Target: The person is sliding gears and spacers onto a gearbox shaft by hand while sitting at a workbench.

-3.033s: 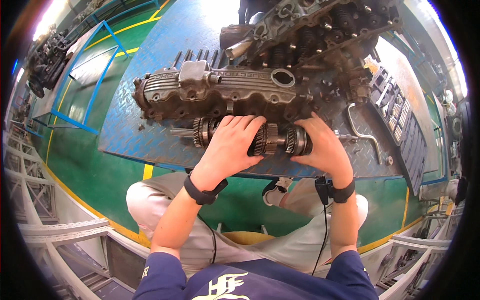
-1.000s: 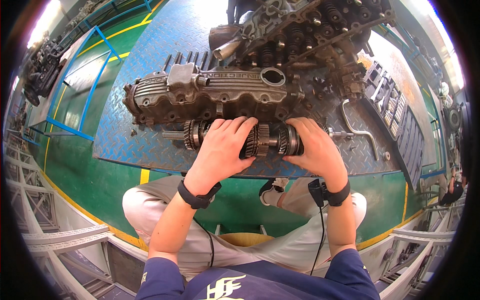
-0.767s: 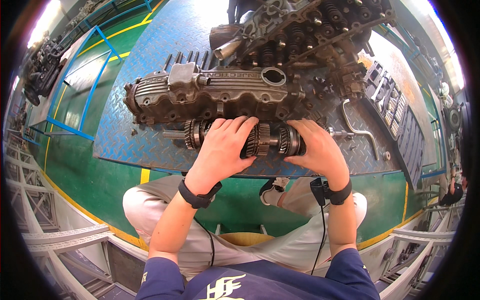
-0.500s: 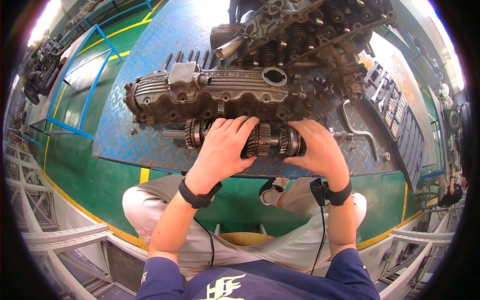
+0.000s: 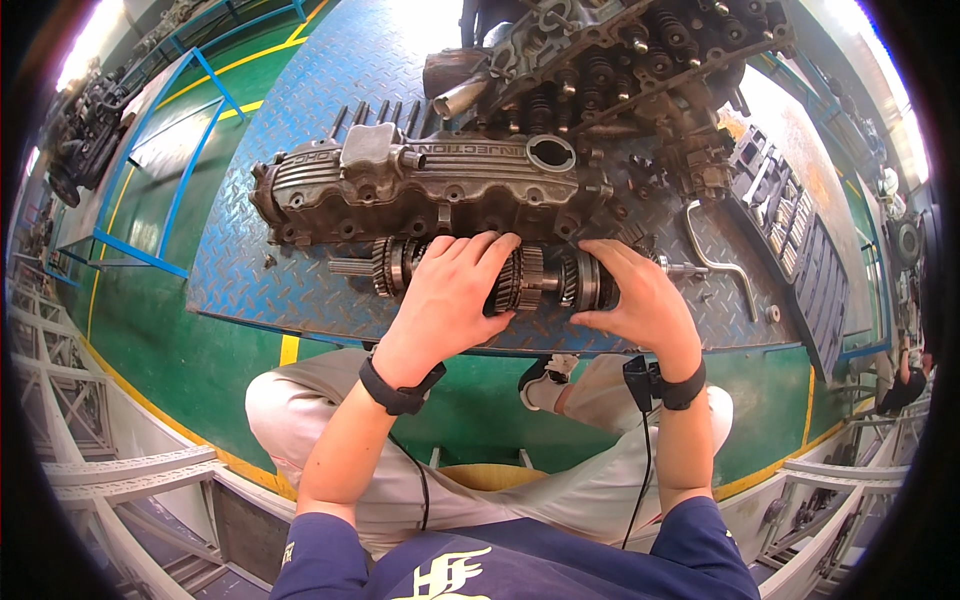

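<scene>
A gear shaft (image 5: 527, 281) with several toothed gears lies lengthwise along the near part of the blue metal table (image 5: 250, 295). My left hand (image 5: 452, 290) is wrapped over its middle, thumb on the near side and fingers over the far side. Around the gears at its right part, my right hand (image 5: 640, 300) is closed in the same way. The splined left end and a thin right end stick out past my hands. Just beyond the shaft rests a ribbed engine valve cover (image 5: 430, 185), its long side facing me.
Behind the cover stands a cylinder head (image 5: 600, 80) with springs. To the right are a bent metal rod (image 5: 722, 260), a small ring (image 5: 772, 313) and a tool tray (image 5: 790, 215) with wrenches and sockets. A blue-framed stand (image 5: 150, 160) is on the green floor at left.
Almost nothing differs. Both hands keep their hold on the gear shaft, and the view has shifted very slightly.
</scene>
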Tool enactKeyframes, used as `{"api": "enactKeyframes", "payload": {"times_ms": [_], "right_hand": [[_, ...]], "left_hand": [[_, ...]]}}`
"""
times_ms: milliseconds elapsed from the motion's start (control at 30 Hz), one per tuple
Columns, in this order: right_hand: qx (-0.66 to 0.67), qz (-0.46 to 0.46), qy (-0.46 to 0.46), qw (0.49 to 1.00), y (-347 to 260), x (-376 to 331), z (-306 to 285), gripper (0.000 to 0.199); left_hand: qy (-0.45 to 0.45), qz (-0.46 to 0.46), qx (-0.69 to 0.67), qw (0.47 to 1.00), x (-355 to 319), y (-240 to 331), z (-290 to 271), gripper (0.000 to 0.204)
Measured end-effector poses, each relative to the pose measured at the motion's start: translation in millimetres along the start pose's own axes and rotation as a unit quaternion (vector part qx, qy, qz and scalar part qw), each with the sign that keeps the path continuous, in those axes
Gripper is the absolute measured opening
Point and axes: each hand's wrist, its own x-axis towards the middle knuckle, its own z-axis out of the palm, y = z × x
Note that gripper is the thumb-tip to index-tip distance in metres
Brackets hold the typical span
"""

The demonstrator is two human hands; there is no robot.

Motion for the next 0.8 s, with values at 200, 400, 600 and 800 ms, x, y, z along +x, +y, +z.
{"api": "enactKeyframes", "payload": {"times_ms": [200, 400, 600, 800], "right_hand": [[0.006, 0.018, -0.018, 1.0, -3.4, -0.5, -1.4, 0.082], [0.012, 0.017, -0.005, 1.0, -7.2, -0.6, 5.8, 0.081], [0.002, 0.005, -0.006, 1.0, -4.9, -0.1, 6.5, 0.081], [0.008, 0.009, -0.003, 1.0, -4.3, 0.3, 4.8, 0.079]], "left_hand": [[0.0, 0.0, -0.002, 1.0, -0.5, -0.5, 0.4, 0.086], [-0.003, -0.002, -0.002, 1.0, -0.2, 0.3, -0.9, 0.085], [0.005, 0.003, -0.002, 1.0, -0.1, -0.5, 0.8, 0.086], [0.003, 0.0, -0.003, 1.0, 0.0, 0.2, -0.1, 0.086]]}}
